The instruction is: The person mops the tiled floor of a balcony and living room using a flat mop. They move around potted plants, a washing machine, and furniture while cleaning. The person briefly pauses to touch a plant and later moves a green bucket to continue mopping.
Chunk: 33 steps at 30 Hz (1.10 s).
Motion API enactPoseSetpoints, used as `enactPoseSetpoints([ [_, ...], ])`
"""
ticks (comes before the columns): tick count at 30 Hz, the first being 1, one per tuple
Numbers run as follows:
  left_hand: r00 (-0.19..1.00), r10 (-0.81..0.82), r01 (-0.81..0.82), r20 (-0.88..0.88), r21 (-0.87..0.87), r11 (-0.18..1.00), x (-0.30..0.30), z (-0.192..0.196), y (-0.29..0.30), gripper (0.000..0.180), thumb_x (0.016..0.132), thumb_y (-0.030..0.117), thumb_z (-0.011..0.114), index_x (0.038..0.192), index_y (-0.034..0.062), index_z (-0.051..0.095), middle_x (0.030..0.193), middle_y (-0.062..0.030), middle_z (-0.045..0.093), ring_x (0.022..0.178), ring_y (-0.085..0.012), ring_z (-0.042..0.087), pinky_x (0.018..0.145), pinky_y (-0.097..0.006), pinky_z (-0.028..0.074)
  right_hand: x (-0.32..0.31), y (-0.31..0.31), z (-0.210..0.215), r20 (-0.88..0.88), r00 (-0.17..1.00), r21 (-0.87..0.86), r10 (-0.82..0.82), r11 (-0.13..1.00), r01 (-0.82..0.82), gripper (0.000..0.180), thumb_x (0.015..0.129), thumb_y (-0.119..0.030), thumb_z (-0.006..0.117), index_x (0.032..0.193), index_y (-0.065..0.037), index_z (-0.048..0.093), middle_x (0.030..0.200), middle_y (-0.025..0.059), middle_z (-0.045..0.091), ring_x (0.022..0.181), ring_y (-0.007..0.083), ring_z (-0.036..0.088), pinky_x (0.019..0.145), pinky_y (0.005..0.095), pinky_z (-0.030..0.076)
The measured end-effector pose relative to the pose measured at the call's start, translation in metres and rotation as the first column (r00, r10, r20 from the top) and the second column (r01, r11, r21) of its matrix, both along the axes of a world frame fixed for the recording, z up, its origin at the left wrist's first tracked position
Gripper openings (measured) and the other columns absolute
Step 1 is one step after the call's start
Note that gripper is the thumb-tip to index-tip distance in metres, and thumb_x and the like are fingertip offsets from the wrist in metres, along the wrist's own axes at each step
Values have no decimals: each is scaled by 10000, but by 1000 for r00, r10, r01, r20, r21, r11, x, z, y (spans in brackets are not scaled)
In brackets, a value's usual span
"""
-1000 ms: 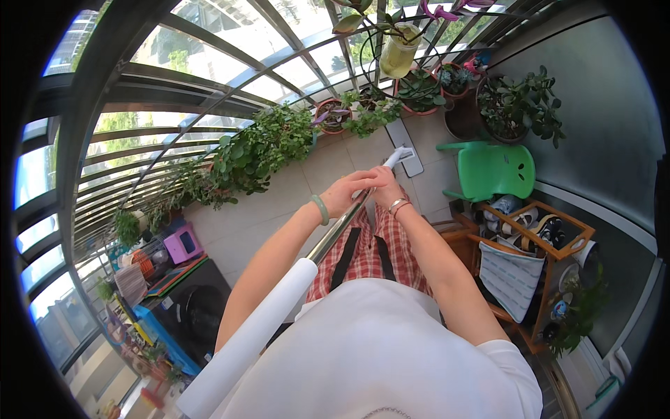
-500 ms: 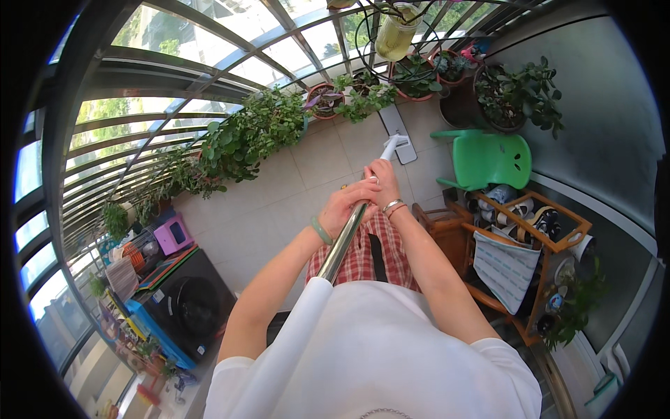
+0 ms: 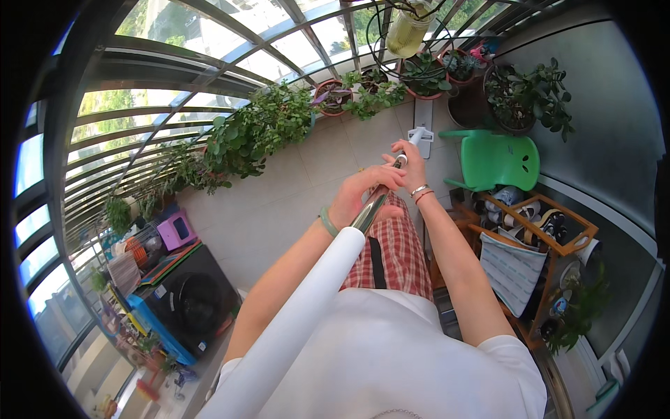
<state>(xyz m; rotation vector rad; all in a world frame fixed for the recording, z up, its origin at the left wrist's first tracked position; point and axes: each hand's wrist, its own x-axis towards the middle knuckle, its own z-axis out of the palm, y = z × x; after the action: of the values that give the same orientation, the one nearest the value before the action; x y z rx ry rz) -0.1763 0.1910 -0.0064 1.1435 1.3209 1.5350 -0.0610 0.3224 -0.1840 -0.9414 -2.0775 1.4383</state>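
A flat mop (image 3: 300,318) with a white and shiny metal handle slants across the view from the lower left to the tiled floor. Its narrow grey-and-white head (image 3: 423,112) lies on the tiles, its far end close to the potted plants. My left hand (image 3: 364,190), with a green bangle at the wrist, is wrapped round the metal part of the handle. Farther down the handle, my right hand (image 3: 413,166) grips it near the white collar; thin bracelets circle that wrist.
Potted plants (image 3: 262,122) line the barred window. A green chair (image 3: 499,160) stands right of the mop head, with a wooden shoe rack (image 3: 565,241) nearer me. Farther left are a black front-loading machine (image 3: 195,297) and a purple stool (image 3: 176,229). A glass jar (image 3: 408,35) hangs above the plants.
The mop head has slid right across the tiles toward the green chair. Both hands have moved right and a little farther out with the handle. The whole view has shifted slightly.
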Motion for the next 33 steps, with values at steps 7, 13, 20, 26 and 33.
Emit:
enactPoseSetpoints([
  [7,951,280,-278,134,-33,960,3,-35,-76,269,912,-34,520,677,33,409,632,-25,441,609,-144,406,756,-365,456,-24,-58,-34,270,929,200,255,928,-313,199,758,-111,724,697,-76,537,768,66,585,917,345,539,850,434,461],
  [13,909,415,-410,45,-86,908,-10,-27,-191,275,948,11,493,685,42,419,636,-16,450,622,-139,439,785,-375,450,-58,-167,-47,156,907,208,392,884,-418,121,722,-119,693,682,-128,579,740,26,576,868,295,526,727,394,469],
  [20,821,562,-571,-102,-177,802,-27,51,-345,268,914,-11,507,677,50,397,620,-24,453,586,-148,440,739,-391,458,-110,-360,-1,-9,812,-6,584,812,-584,118,713,-148,701,714,-162,584,805,-23,578,942,246,520,723,414,449],
  [26,725,686,-689,-71,-86,719,-38,47,-383,322,924,87,562,656,86,385,574,-8,428,527,-143,404,659,-381,429,-137,-391,18,119,612,-92,782,622,-777,59,753,-146,650,716,-134,605,793,3,614,942,256,539,705,431,493],
  [33,786,610,-610,106,-36,792,-16,2,-289,309,903,26,569,652,67,393,599,-22,437,551,-169,426,673,-375,450,-85,-269,-3,166,742,56,649,745,-665,125,692,-98,697,727,-129,581,751,12,584,868,275,538,693,411,488],
])
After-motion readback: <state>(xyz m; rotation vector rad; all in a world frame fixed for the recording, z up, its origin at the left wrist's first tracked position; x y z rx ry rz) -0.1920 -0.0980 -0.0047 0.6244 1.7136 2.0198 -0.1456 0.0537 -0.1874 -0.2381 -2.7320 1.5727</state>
